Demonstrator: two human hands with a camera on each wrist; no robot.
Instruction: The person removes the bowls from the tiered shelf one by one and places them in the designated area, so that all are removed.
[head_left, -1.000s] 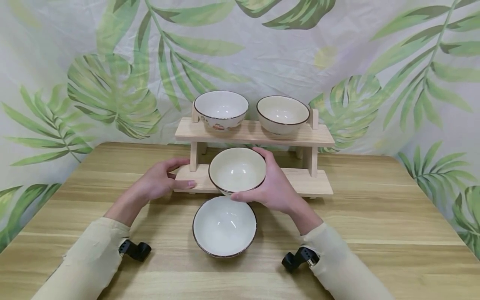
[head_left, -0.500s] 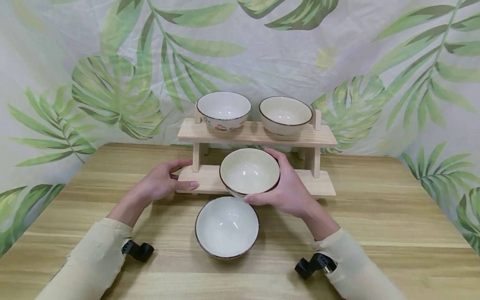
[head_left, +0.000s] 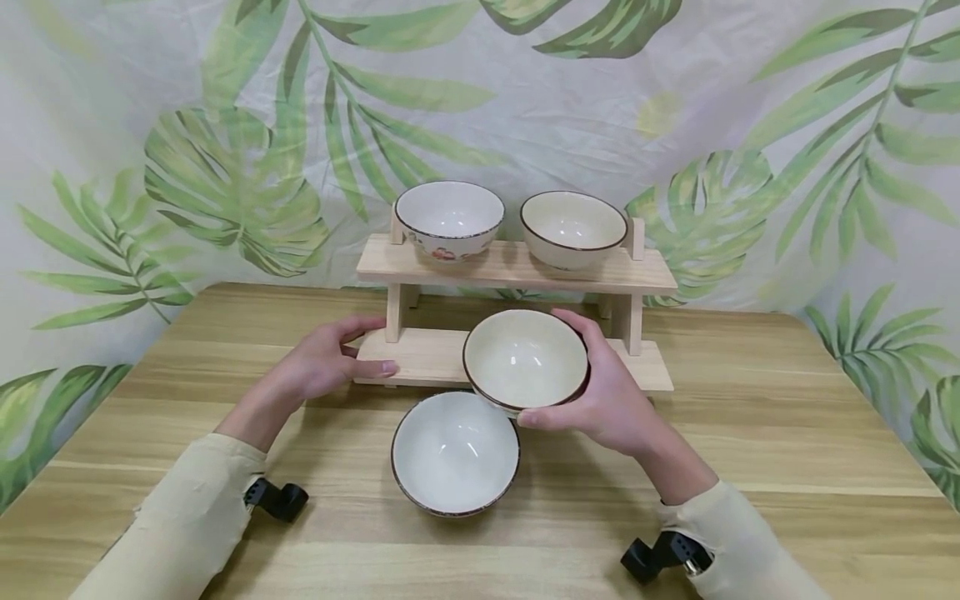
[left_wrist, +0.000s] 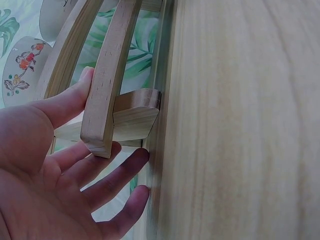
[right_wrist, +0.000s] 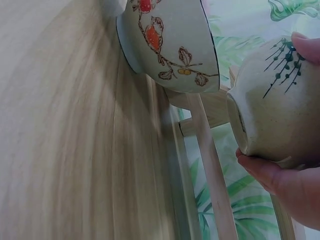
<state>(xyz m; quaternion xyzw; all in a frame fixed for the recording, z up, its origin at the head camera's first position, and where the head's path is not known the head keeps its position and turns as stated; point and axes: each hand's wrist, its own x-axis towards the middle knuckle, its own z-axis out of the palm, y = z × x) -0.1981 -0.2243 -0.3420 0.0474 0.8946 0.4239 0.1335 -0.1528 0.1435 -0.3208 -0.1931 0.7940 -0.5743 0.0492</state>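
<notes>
My right hand (head_left: 618, 400) holds a cream bowl (head_left: 525, 358) with a dark brown rim, thumb at the near side and fingers at the far side. In the right wrist view the bowl hangs off the table, and green dotted sprigs (right_wrist: 286, 65) mark its outside. My left hand (head_left: 318, 362) grips the left end of the lower board of a two-tier wooden stand (head_left: 416, 354); the left wrist view has the thumb on one face and fingers at the other. A white bowl (head_left: 453, 454) sits on the table before the stand, red birds painted on its side (right_wrist: 172, 47).
On the upper tier stand a white flowered bowl (head_left: 450, 212) at left and a cream brown-rimmed bowl (head_left: 573, 221) at right. The wooden table (head_left: 780, 417) ends at a leaf-patterned cloth (head_left: 247, 150) behind the stand.
The right hand has carried the cream bowl to the right and towards me, off the middle of the lower tier. The left hand keeps its grip on the stand.
</notes>
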